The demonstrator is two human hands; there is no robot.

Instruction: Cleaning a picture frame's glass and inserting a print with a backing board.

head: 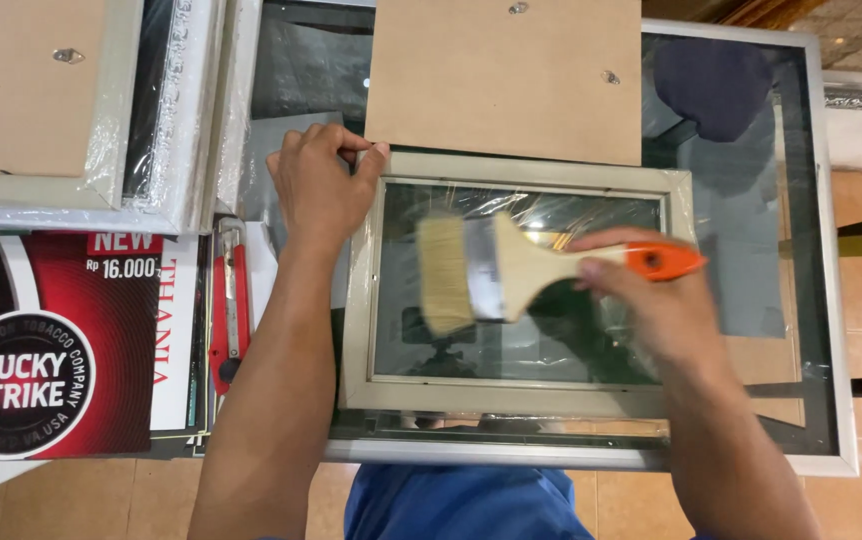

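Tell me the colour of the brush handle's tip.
Orange, on the brush held in the right hand; the rest of the handle is pale wood. Head view shows it.

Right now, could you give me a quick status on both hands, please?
Left hand pins picture frame corner. Right hand holds paintbrush over the glass. Backing board lies above frame.

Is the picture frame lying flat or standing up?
Lying flat. The picture frame rests on the glass table, the left hand holds its corner, and the right hand holds a paintbrush over its glass.
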